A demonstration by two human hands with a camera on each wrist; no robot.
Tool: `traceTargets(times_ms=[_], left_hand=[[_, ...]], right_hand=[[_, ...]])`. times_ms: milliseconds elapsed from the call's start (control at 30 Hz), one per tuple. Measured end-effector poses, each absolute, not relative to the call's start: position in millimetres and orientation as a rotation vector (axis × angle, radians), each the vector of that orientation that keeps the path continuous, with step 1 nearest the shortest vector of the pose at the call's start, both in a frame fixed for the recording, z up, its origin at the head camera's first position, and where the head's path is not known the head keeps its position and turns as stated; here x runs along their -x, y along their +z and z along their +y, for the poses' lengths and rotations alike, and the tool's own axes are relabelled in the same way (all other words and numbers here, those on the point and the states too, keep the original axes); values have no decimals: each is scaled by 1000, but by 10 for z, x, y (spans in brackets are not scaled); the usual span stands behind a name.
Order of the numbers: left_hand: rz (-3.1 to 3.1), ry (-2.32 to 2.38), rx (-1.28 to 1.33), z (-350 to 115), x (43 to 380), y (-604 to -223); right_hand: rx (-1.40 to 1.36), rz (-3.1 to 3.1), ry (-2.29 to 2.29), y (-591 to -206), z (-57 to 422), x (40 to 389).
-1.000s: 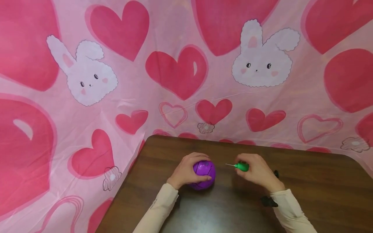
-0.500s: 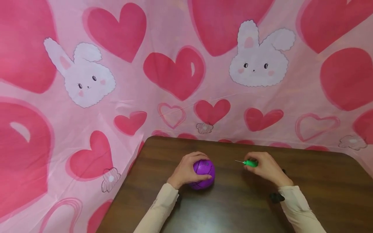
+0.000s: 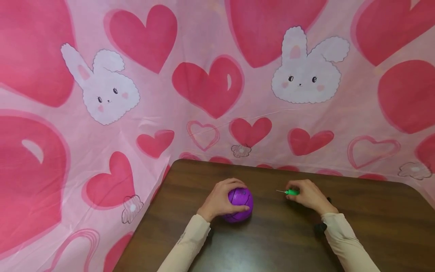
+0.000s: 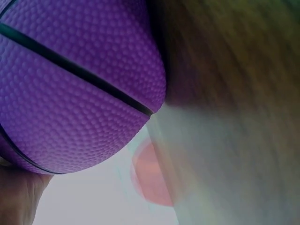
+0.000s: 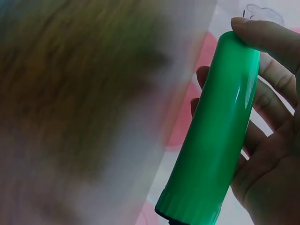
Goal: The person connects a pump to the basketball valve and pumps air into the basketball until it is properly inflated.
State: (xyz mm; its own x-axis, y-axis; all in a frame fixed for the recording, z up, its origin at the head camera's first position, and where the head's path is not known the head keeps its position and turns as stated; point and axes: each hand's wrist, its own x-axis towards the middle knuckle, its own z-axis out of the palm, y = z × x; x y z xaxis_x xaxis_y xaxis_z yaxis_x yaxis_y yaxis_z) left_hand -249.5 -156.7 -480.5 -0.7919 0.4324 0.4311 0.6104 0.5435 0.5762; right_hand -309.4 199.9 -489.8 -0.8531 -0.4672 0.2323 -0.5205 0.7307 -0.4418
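Observation:
A small purple basketball (image 3: 240, 207) with dark seams rests on the wooden table. My left hand (image 3: 217, 200) grips it from the left, fingers over the top and thumb along the near side. Its pebbled surface fills much of the left wrist view. To the right of the ball, my right hand (image 3: 308, 194) holds a small green ball pump (image 5: 213, 136). A thin metal needle (image 3: 280, 191) sticks out of the pump toward the ball, with a gap between tip and ball. In the right wrist view the thumb lies on the pump's rounded end, the other fingers behind it.
The dark brown table (image 3: 272, 241) has a rounded far left corner. Behind and to the left hangs a pink cloth (image 3: 190, 98) printed with hearts and rabbits, close to the table edges. A dark strap piece (image 3: 320, 229) shows at the right wrist.
My right hand and the pump have moved right, widening the gap between needle and ball, then stayed about there. The left hand and the ball have kept their place.

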Motion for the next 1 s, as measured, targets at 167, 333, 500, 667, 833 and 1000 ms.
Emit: traceTargets(times_ms=[167,333,500,667,833,1000], left_hand=[[-2543,-1085,867,-1556,2493,-4810],[-2554,-1097,855,-1559,2496,-4823],[-2554,-1107,857,-1563,2496,-4821],[-2555,-1110,855,-1567,2492,-4809],[-2558,-1103,861,-1572,2482,-4796],[-2577,-1094,861,-1592,2488,-4791]], right_hand=[[-803,-2867,771,-4934,2022,3130],[-823,-2883,774,-4937,2017,3141],[-827,-2895,762,-4942,2011,3164],[-859,-2919,751,-4950,2003,3193],[-872,-2943,745,-4960,2001,3208],[-862,-2940,747,-4959,1992,3196]])
